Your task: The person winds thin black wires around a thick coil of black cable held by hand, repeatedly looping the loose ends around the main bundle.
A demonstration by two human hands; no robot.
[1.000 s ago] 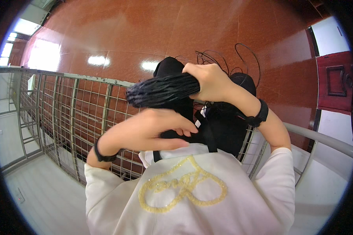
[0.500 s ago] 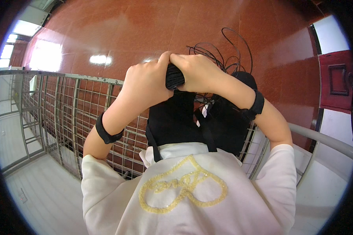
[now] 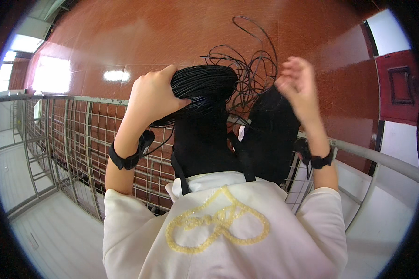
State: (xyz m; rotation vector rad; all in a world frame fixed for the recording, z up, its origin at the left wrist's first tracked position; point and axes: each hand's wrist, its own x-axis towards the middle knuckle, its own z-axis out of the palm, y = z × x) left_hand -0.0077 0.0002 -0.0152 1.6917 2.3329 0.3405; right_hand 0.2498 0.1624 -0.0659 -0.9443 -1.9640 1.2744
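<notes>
Clasping the nine-o'clock end of a black cord bundle (image 3: pixel 206 83), itself at twelve o'clock in view, is the left hand (image 3: pixel 152 96); loose loops (image 3: pixel 244 74) spread at one. The right hand (image 3: pixel 298 87), blurred at two o'clock, is half-curled; whether it holds cord, I cannot tell.

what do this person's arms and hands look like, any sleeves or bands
The sleeves are short, loose and white. Both the left hand and right hand are ungloved. A black left wristband and black right wristband each have a bulkier black part.
</notes>
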